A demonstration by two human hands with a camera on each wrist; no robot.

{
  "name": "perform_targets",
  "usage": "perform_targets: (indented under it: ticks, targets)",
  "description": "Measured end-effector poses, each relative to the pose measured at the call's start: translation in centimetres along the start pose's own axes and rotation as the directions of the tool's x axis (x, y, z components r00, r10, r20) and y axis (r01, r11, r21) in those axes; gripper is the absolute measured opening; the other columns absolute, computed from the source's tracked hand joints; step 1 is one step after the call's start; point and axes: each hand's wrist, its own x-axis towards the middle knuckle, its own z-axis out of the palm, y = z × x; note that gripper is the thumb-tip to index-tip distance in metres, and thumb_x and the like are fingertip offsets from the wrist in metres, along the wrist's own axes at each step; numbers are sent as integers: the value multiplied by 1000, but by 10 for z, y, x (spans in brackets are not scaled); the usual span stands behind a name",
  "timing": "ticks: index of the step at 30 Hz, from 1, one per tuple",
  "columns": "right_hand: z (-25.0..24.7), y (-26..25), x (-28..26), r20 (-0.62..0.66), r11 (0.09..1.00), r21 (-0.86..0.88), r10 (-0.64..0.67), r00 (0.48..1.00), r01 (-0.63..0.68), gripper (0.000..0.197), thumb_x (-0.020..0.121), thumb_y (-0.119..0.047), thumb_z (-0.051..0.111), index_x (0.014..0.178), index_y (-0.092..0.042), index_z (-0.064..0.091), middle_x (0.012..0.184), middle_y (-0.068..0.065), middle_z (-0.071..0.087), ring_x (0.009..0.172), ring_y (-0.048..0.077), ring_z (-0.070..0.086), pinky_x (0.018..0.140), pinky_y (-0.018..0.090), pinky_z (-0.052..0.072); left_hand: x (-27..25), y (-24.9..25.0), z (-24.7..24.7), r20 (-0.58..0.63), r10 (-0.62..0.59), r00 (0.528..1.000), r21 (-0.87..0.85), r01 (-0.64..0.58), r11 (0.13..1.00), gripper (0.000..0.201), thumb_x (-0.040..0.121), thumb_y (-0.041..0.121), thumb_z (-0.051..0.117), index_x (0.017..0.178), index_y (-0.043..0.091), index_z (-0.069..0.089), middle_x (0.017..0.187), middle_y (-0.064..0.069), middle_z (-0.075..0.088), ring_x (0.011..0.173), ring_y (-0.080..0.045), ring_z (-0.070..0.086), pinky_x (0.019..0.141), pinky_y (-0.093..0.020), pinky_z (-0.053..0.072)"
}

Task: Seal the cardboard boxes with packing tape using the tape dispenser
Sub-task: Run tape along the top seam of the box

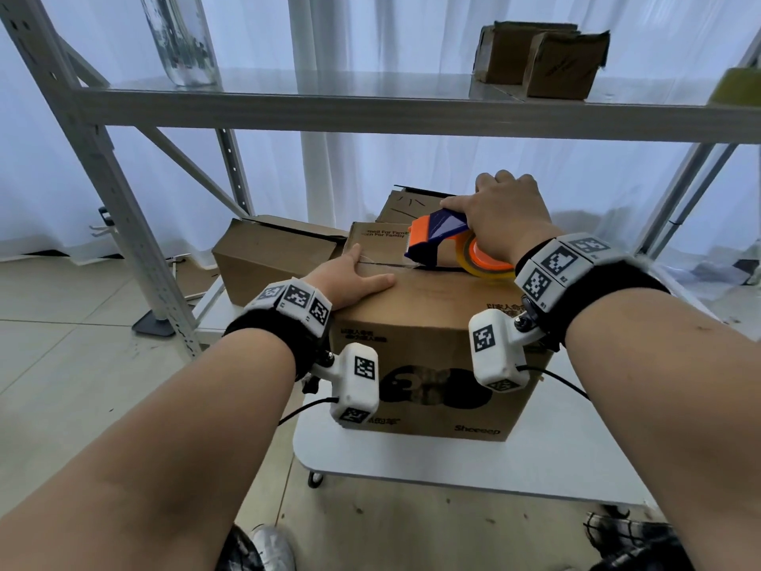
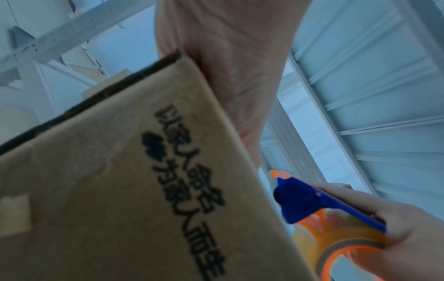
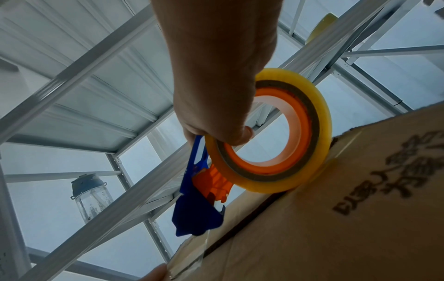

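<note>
Tape dispenser, blue plastic with an orange guard and a yellowish roll of clear packing tape, is held on top of a brown printed cardboard box standing on a white bench. Its long axis lies along the box's centre seam, cutter end pointing towards the left hand, roll end towards the right wrist. The right hand is seen with fingers curled round the dispenser body. The left hand is laid flat on the lid, fingers straight and apart, pressing the tape's free end at the seam. A short clear strip is stretched from that hand to the dispenser, so sealing of this box is judged barely begun; most of the seam remains bare. Behind it, a second brown carton with loose flaps and a third appear untaped. Two more small cartons are seen on a grey metal shelf above.
</note>
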Motion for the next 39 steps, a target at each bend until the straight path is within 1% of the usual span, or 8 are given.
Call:
perform_targets:
  ticks: [3,6,8,11,16,22,28,39]
  targets:
    - [0,0,-1,-7,1000,1,-1,1000,1,46,99,-26,40,143,-38,34,123,12,50,117,32,45,94,45,37,-4,3,0,9,-20,1000,11,20,1000,95,83,70,47,153,23,3,156,-6,23,139,-26,32,112,-35,25]
    - [-1,0,-2,-5,1000,10,3,1000,-3,47,99,-24,40,143,-38,35,123,12,50,117,33,45,94,45,37,-6,13,2,-22,-41,999,209,45,977,93,85,74,32,153,21,-1,160,-11,0,147,-27,3,118,-42,8]
    - [-1,0,-2,0,1000,14,3,1000,-3,47,99,-24,40,143,-38,35,123,12,50,117,33,45,94,45,37,-3,20,6,-30,-4,1000,335,14,942,95,85,76,24,153,14,-2,159,-7,-14,146,-21,-12,119,-43,-3]
    - [0,2,-1,1,1000,13,1,1000,-1,47,99,-25,40,144,-38,34,123,12,50,117,32,45,94,44,37,2,28,11,6,15,1000,366,-17,930,102,83,79,23,151,8,-5,159,-7,-15,147,-17,-10,120,-39,-3]
    - [1,4,2,7,1000,22,-2,1000,2,47,99,-23,40,144,-38,35,122,12,51,116,33,46,93,44,38,7,36,12,35,69,997,379,-77,922,99,85,77,24,151,8,-3,159,-8,-13,147,-17,-6,120,-38,-4]
    - [1,5,4,7,999,43,1,1000,-1,48,98,-23,40,144,-38,35,122,12,51,116,33,45,93,45,37,17,38,16,38,155,987,368,-158,916,93,84,78,24,153,21,-3,160,-1,-7,147,-14,-6,119,-38,-4]
    - [-3,2,1,-11,1000,19,-23,1000,23,45,100,-25,39,143,-35,37,120,13,53,114,33,49,91,42,39,20,38,14,46,134,990,357,-142,923,99,80,83,25,153,21,-1,160,4,-4,147,-11,-6,119,-40,-5]
    - [-19,-27,2,-49,996,41,-71,996,73,42,100,-24,40,141,-35,40,122,12,52,116,32,47,96,44,36,5,-2,-3,56,126,990,364,-137,921,96,80,82,24,153,26,-2,160,8,-6,146,-9,-8,118,-41,-9]
